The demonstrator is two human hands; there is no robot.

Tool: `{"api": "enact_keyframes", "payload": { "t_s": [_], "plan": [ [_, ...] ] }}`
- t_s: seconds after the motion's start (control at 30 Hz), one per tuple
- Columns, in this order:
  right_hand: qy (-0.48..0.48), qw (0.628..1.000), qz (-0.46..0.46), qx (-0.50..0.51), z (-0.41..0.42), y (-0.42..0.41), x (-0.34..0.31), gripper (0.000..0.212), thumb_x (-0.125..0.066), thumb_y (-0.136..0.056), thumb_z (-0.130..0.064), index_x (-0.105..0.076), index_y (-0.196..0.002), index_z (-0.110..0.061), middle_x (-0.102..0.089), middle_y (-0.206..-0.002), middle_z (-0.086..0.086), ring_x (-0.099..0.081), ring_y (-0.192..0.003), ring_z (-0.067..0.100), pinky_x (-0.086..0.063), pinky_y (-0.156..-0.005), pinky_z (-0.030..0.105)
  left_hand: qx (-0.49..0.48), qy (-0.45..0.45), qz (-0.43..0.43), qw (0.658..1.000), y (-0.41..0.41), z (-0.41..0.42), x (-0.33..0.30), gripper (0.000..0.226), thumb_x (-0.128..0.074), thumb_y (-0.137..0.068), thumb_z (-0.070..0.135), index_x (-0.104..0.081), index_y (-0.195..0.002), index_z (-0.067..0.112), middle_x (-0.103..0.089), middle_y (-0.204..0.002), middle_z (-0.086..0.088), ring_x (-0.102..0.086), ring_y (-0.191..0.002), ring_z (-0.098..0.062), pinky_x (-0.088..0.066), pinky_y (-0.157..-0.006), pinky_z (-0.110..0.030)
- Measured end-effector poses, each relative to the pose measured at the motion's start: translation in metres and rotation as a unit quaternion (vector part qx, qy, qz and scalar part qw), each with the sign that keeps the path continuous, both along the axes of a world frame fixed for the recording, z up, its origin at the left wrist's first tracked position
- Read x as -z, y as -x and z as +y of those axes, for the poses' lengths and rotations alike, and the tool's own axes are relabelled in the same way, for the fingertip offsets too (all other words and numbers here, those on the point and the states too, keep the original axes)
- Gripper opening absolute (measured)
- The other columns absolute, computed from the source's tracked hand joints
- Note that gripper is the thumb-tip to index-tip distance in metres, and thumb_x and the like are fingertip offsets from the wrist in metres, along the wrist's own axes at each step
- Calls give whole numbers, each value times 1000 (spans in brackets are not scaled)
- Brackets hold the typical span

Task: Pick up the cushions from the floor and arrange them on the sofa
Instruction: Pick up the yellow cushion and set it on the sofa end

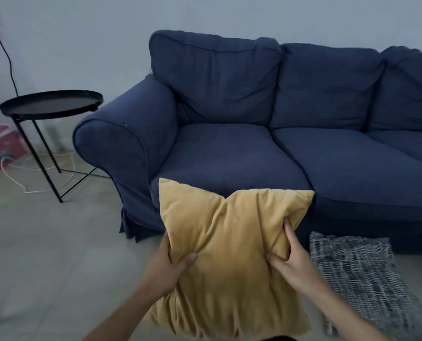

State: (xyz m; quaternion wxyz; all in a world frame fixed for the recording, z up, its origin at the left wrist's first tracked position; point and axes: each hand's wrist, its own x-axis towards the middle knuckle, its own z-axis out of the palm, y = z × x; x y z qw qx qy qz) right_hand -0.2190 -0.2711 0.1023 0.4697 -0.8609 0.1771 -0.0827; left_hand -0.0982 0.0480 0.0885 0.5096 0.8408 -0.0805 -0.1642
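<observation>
Item: yellow cushion, pinched in your left hand and right hand, just short of the sofa. Risk: loose fabric grip, probably shallow, may slip.

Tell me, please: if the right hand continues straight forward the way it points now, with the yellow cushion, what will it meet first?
Most likely the front edge of the blue sofa. The right hand points up and forward, gripping the yellow cushion, whose top edge would arrive first. Depth is hard to judge here.
</observation>
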Motion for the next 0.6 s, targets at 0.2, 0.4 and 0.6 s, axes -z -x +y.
{"api": "enact_keyframes", "payload": {
  "t_s": [0.2, 0.4, 0.6],
  "plan": [
    [-1, 999, -35, -33, -19, -47, -86, 118, -86, -88, -38, 1, -168, -48, -33, -161, -23, -41, -146, 6, -38, -119, 34, -3, -1, -34, 999, -45, -13, -90, 108, -84, -74, 72, -28, -163, 44, -64, -138, 14, -68, -119, -18, -66, -84, -40],
    [-15, 998, 19, -52, -39, -72, -139, 120, -86, -86, -42, -1, -170, -39, -32, -172, -9, -40, -148, 8, -37, -122, 34, -2, -31, -13, 999, -67, -30, -151, 101, -83, -79, 67, -28, -162, 46, -63, -124, 19, -68, -109, -16, -66, -81, -40],
    [-46, 996, 51, -51, -57, -95, -206, 116, -85, -88, -37, -2, -169, -43, -41, -158, -18, -48, -139, 6, -44, -118, 37, -26, -37, -16, 999, -78, -38, -221, 101, -83, -83, 61, -24, -165, 48, -64, -128, 22, -65, -115, -10, -51, -93, -27]
  ]
}}
